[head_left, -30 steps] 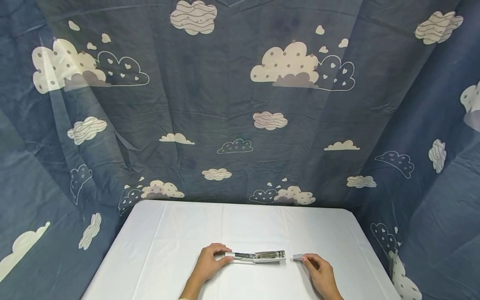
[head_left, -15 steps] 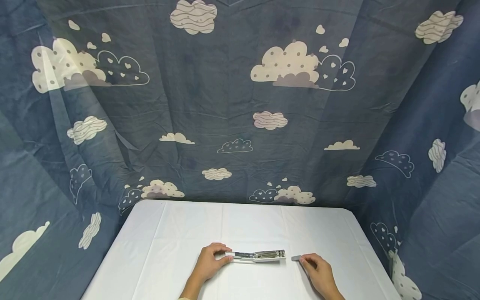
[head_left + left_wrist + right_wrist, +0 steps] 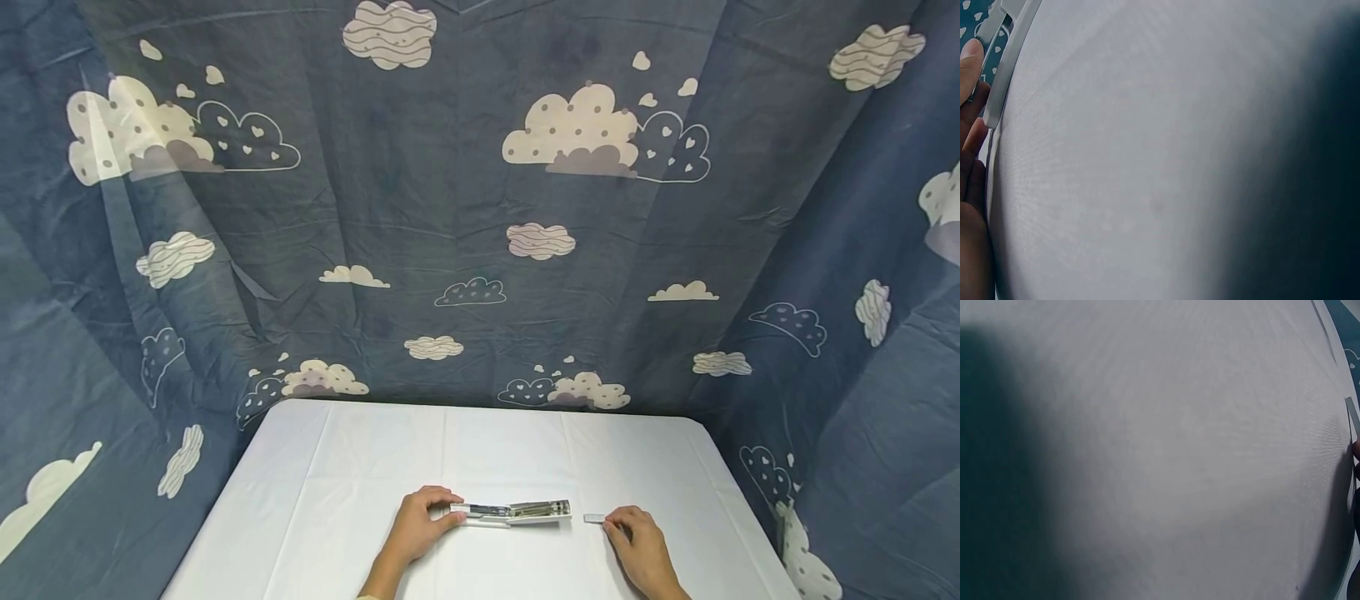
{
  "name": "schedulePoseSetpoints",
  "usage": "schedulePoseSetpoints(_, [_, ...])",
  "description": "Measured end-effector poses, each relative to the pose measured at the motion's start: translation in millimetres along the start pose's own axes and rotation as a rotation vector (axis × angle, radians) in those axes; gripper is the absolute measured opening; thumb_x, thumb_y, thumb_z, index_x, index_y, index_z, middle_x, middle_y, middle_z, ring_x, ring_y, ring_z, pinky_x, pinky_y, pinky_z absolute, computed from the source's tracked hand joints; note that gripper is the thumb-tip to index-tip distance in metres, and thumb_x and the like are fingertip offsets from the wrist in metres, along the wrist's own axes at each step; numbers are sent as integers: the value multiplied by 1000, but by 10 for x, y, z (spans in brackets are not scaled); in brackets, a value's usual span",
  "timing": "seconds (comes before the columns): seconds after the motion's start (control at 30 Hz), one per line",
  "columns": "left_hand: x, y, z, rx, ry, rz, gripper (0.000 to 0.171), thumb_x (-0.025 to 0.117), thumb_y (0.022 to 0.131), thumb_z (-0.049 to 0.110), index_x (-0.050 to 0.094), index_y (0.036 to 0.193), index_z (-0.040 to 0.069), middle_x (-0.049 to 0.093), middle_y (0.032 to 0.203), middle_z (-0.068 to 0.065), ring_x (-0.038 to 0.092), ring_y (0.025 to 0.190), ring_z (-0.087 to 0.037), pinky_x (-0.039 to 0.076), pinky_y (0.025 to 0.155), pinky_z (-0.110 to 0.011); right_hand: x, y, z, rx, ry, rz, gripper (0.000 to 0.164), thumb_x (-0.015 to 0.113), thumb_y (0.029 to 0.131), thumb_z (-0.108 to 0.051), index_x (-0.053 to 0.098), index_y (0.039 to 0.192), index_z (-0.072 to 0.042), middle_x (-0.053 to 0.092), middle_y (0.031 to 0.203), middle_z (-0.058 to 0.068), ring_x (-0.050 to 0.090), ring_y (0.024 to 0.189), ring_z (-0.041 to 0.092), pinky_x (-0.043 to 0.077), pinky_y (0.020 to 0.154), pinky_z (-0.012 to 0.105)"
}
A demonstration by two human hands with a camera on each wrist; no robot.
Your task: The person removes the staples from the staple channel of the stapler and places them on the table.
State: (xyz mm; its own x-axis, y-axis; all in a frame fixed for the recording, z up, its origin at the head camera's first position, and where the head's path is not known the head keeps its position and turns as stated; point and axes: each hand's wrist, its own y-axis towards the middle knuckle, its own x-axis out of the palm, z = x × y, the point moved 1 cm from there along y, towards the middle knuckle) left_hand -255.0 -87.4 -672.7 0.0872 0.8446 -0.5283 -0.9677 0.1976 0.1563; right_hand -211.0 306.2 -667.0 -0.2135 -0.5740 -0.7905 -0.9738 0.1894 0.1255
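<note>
In the head view my left hand [image 3: 420, 527] grips the left end of a white stapler [image 3: 517, 513] between thumb and fingers. The stapler is swung open, its metal inside facing up and its right half tilted upward. To its right, my right hand [image 3: 639, 546] pinches a short grey staple strip [image 3: 594, 518], whose free end points left at the stapler with a small gap between. The left wrist view catches part of the white stapler [image 3: 1007, 69] beside the fingers [image 3: 969, 72]. At the right edge of the right wrist view, the strip [image 3: 1352, 412] sticks out above dark fingertips.
Both hands work over a table [image 3: 375, 450] with a creased white cover. Behind it and along both sides hangs a dark blue cloth [image 3: 420, 183] printed with clouds and hearts.
The staple strip has turned in my right fingers, first tilting and then coming level, while that hand shifted very slightly. My left hand and the stapler have stayed put.
</note>
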Motion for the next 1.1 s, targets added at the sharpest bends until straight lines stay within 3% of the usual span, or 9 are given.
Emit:
schedulePoseSetpoints(0.63, [-15,48,7,-9,-10,1,26,81,83,49,80,102,31,74,115,8,68,117,-23,52,108,-51,14,52,19,-9,-28,24,6,72,96,-13,74,98,-8,70,116,11,61,118,33,52,106,56])
schedulePoseSetpoints(0.87, [-5,18,13,11,8,1,25,81,85,47,80,103,30,74,116,6,69,116,-26,53,106,-52,57,28,16,-40,-44,86,7,77,91,-12,74,94,-7,70,110,10,64,111,32,55,100,56])
schedulePoseSetpoints(1.1, [-3,8,15,8,12,-5,25,81,85,47,80,103,30,74,117,5,68,117,-26,53,106,-52,58,16,32,-18,-25,71,7,79,89,-9,73,92,-10,69,111,12,63,115,35,52,103,58])
